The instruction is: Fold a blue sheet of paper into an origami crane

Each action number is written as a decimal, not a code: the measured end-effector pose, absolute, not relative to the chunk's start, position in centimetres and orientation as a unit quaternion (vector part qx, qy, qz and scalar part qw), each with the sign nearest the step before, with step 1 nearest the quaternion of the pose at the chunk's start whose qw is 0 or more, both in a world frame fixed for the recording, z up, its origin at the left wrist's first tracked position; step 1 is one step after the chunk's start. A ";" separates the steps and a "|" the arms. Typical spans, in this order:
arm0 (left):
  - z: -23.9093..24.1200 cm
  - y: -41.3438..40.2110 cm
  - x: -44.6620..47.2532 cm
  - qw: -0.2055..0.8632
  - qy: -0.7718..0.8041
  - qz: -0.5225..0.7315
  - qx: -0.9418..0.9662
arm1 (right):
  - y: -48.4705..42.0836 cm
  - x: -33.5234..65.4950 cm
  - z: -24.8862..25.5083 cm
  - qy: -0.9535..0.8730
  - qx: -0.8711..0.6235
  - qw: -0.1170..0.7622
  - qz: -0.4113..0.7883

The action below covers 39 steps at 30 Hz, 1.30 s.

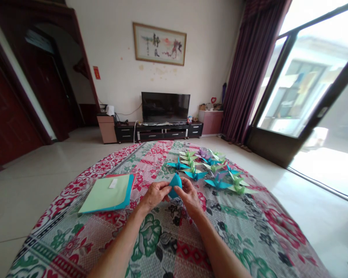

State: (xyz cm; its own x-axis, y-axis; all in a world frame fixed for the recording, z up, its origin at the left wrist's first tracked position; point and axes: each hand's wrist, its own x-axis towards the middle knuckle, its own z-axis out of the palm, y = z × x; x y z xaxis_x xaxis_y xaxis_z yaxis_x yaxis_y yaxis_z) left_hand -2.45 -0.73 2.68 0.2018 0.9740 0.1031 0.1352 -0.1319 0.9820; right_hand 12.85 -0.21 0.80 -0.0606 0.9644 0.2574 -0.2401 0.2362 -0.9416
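Note:
A folded piece of blue paper (175,184) stands up between my two hands over the flowered cloth (168,231). My left hand (155,194) pinches its left side with closed fingers. My right hand (188,197) pinches its right side, fingers curled round it. Just beyond the hands lie several folded paper cranes (211,170) in blue, green and purple. To the left, a stack of flat coloured paper sheets (108,193) lies with a green sheet on top.
The cloth covers a round surface on a tiled floor (31,185). A television (165,107) on a low dark cabinet stands by the far wall. A glass sliding door (316,96) and a dark curtain (249,69) are on the right.

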 end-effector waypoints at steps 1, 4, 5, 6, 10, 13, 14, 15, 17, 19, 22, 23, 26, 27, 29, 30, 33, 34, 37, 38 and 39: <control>2.5 -0.6 -2.5 0.482 0.459 0.442 0.601 | -0.2 12.9 0.8 -0.521 -0.344 0.589 0.514; 2.0 -0.5 -2.7 0.523 0.467 0.455 0.549 | -0.2 13.0 0.6 -0.512 -0.335 0.591 0.526; 1.9 -0.5 -2.8 0.538 0.467 0.459 0.530 | -0.2 13.0 0.6 -0.507 -0.338 0.592 0.527; 1.8 -0.5 -2.9 0.550 0.468 0.462 0.515 | -0.2 13.0 0.6 -0.505 -0.342 0.592 0.527; 1.8 -0.5 -3.1 0.575 0.456 0.466 0.495 | -0.2 12.8 0.6 -0.510 -0.352 0.595 0.512; 1.9 -0.6 -3.1 0.579 0.445 0.473 0.492 | 0.1 12.6 0.4 -0.515 -0.358 0.605 0.491; 1.9 -0.6 -3.1 0.579 0.443 0.476 0.491 | 0.2 12.6 0.3 -0.520 -0.360 0.606 0.483; 1.9 -0.5 -3.1 0.578 0.444 0.479 0.490 | 0.3 12.6 0.2 -0.528 -0.361 0.606 0.473; 1.9 -0.5 -3.1 0.572 0.449 0.483 0.488 | 0.4 12.7 0.0 -0.553 -0.360 0.606 0.445; 1.9 -0.5 -3.1 0.563 0.451 0.489 0.491 | 0.5 12.8 -0.2 -0.587 -0.360 0.604 0.401; 1.9 -0.4 -3.0 0.551 0.447 0.499 0.498 | 0.5 13.0 -0.1 -0.631 -0.364 0.597 0.335; 1.9 -0.5 -3.0 0.549 0.446 0.501 0.499 | 0.5 13.1 -0.1 -0.640 -0.365 0.597 0.317; 1.9 -0.5 -2.9 0.545 0.443 0.501 0.506 | 0.4 13.1 0.0 -0.656 -0.366 0.602 0.270; 2.0 -0.6 -2.9 0.544 0.441 0.499 0.510 | 0.4 13.1 0.0 -0.661 -0.366 0.602 0.257; 2.0 -0.6 -2.8 0.540 0.438 0.500 0.516 | 0.4 13.1 0.1 -0.669 -0.363 0.603 0.239; 2.1 -0.6 -2.8 0.539 0.437 0.502 0.516 | 0.4 13.1 0.1 -0.672 -0.360 0.603 0.234; 2.0 -0.6 -2.8 0.534 0.437 0.516 0.507 | 0.2 13.1 0.4 -0.683 -0.350 0.602 0.219; 2.0 -0.5 -2.8 0.532 0.437 0.522 0.503 | 0.1 13.1 0.6 -0.688 -0.349 0.600 0.214; 1.8 -0.4 -2.8 0.526 0.430 0.532 0.506 | -0.1 13.2 0.9 -0.700 -0.349 0.591 0.198; 1.7 -0.3 -2.8 0.523 0.428 0.532 0.510 | -0.1 13.1 1.0 -0.703 -0.351 0.588 0.192; 1.6 -0.3 -2.8 0.519 0.426 0.532 0.516 | -0.2 13.1 1.1 -0.707 -0.353 0.584 0.186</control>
